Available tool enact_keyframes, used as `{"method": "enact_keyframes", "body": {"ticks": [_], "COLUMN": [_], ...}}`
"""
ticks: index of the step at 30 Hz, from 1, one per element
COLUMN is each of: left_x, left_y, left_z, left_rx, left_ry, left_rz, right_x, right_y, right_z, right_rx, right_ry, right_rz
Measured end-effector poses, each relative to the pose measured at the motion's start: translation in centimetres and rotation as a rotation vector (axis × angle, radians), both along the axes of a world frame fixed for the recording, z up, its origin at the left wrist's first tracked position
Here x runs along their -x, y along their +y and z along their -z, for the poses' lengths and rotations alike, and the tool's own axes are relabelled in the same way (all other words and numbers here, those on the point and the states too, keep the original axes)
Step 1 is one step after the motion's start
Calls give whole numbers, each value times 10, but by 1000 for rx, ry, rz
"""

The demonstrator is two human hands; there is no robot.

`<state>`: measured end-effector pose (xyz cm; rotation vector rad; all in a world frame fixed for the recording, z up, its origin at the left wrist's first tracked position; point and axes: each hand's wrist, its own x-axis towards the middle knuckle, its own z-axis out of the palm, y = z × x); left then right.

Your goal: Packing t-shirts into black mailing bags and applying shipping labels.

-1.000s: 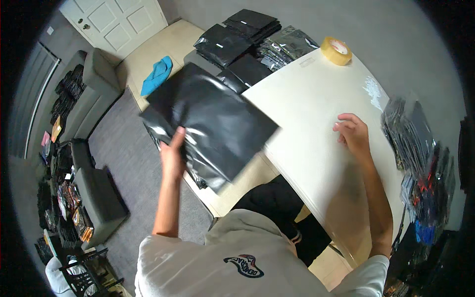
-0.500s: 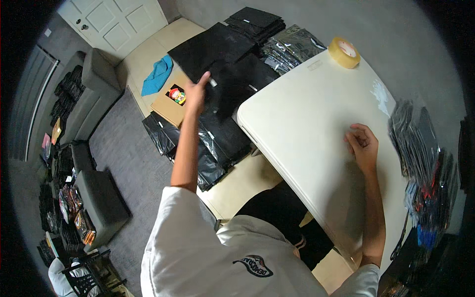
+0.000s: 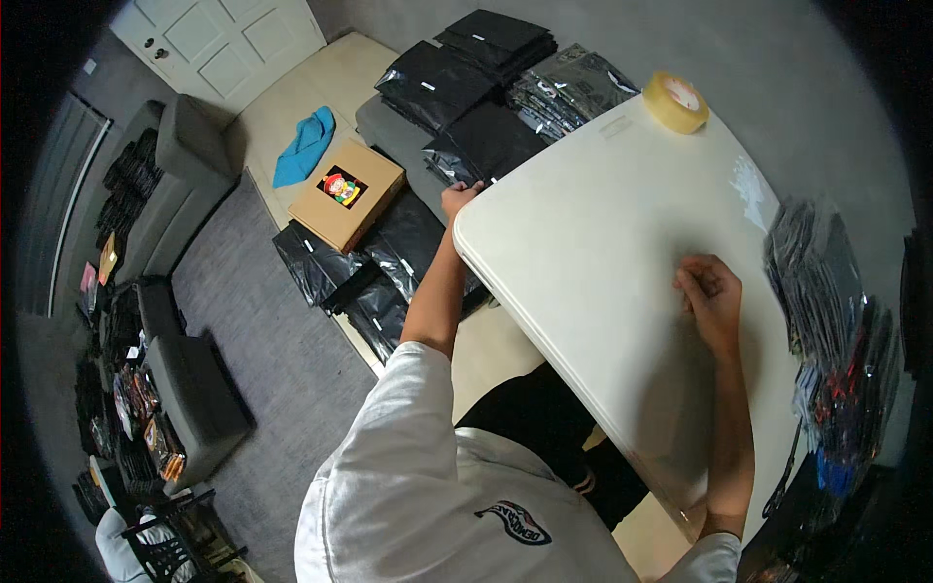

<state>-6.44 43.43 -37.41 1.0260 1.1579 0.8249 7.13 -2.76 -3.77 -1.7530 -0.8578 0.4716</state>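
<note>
My left hand (image 3: 461, 198) is by the far left corner of the white table (image 3: 573, 233). Its fingers are closed at the near edge of a flat black plastic package (image 3: 483, 142), and the fingertips are partly hidden. Over the tabletop is my right hand (image 3: 712, 294), its fingers curled in and the thumb pressed to them, with nothing visible in it. More black plastic packages (image 3: 432, 83) lie stacked beyond the left hand, on a grey seat (image 3: 389, 131).
A clear yellowish tape roll (image 3: 675, 103) stands at the table's far edge. Left of the table, a brown cardboard box (image 3: 369, 185) sits on black packages (image 3: 403, 233), near a blue cloth (image 3: 305, 148). Bagged garments (image 3: 812, 262) hang along the right side.
My left hand has moved right, from beside the cardboard box to the table corner. Black material that spread across the grey seat has shifted, baring the seat and box. My right hand barely moved.
</note>
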Motion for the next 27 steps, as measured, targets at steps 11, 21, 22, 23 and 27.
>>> {"method": "enact_keyframes", "body": {"ticks": [11, 21, 22, 23, 27], "left_x": [-1, 29, 35, 40, 42], "left_y": [16, -49, -75, -92, -146], "left_z": [-35, -45, -34, -27, -8], "left_rx": [-99, -255, -258, -263, -280], "left_ry": [352, 380, 356, 334, 258], "left_rz": [-204, -249, -228, -209, -163], "right_x": [-3, 4, 3, 1, 3], "right_y": [-1, 1, -1, -4, -1], "right_z": [1, -2, -2, -1, -1], "right_rx": [16, 47, 48, 35, 15], "right_ry": [5, -20, -24, -33, -37], "right_rz": [-14, 14, 21, 11, -4]}}
